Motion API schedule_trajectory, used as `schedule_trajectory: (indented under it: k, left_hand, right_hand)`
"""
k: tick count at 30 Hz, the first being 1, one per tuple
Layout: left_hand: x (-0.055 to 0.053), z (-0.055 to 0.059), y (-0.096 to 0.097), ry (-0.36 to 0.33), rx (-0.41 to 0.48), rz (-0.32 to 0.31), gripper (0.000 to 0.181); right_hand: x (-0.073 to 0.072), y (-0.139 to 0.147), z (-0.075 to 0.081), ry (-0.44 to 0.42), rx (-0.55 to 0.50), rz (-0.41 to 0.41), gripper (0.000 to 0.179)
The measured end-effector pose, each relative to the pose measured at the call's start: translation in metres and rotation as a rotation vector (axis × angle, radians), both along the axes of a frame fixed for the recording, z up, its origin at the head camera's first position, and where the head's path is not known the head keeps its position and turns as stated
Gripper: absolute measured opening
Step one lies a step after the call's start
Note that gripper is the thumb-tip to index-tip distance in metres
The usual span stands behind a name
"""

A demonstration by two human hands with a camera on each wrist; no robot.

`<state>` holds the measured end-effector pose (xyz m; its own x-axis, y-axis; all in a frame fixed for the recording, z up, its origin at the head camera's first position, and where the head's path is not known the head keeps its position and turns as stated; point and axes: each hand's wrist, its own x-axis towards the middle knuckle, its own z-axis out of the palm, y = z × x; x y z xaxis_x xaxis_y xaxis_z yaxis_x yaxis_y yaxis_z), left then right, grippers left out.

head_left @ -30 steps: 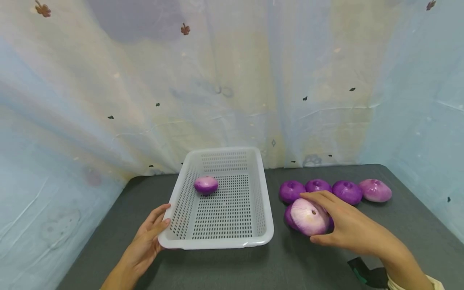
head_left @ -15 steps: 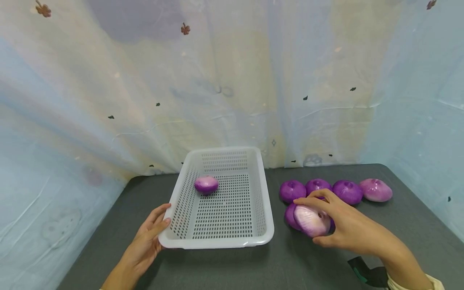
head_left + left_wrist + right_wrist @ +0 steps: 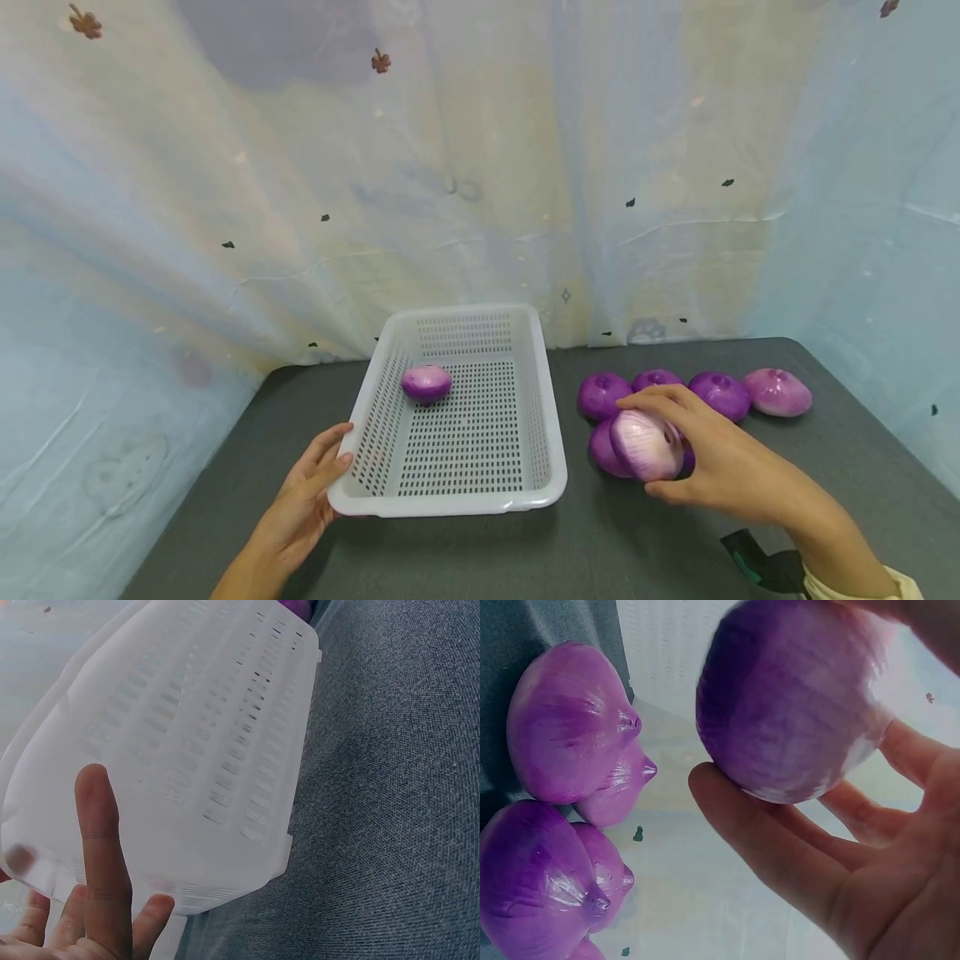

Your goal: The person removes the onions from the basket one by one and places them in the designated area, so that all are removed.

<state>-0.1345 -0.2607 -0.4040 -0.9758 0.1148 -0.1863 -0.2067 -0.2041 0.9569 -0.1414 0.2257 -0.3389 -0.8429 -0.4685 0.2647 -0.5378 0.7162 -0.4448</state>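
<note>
A white slotted plastic basket point(image 3: 450, 505) stands at the middle of the table with one purple onion point(image 3: 427, 383) inside, near its left wall. My left hand point(image 3: 303, 492) holds the basket's front left corner, thumb at the rim. In the left wrist view its fingers point(image 3: 105, 855) lie along the outer wall. My right hand point(image 3: 720, 467) grips a pale-sided purple onion point(image 3: 647, 446) between thumb and fingertips, right of the basket. From the head, this onion overlaps another purple onion point(image 3: 608, 451) behind it. The right wrist view shows the held onion point(image 3: 787, 705) above the fingers.
Behind my right hand sit more onions in a row: a purple onion point(image 3: 603, 395), others beside it and a pinker onion point(image 3: 780, 392) at the far right. A patterned curtain point(image 3: 480, 167) hangs along the back edge of the dark table point(image 3: 450, 558).
The onion in my right hand has turned, so its root mark now faces more to the right. My left hand and the basket stay in place.
</note>
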Motion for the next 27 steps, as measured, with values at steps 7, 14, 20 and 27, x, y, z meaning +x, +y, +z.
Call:
schedule_trajectory:
  k: [7,14,20,27]
  left_hand:
    - [0.0010,0.0010,0.0005,0.011,0.008,-0.006,0.043]
    - [0.0017,0.0000,0.0007,0.010,0.012,-0.009,0.040]
    - [0.0013,-0.0013,0.0008,-0.001,0.014,0.005,0.041]
    - [0.0015,-0.0024,-0.0010,0.039,0.037,-0.032,0.039]
  right_hand:
    - [-0.0011,0.0007,0.0007,-0.009,-0.040,-0.011,0.082]
    - [-0.0021,0.0000,0.0003,-0.045,-0.081,-0.024,0.080]
    - [-0.0019,-0.0013,0.0007,-0.075,-0.114,-0.044,0.080]
    - [-0.0017,-0.0016,0.0007,-0.038,-0.098,-0.075,0.081]
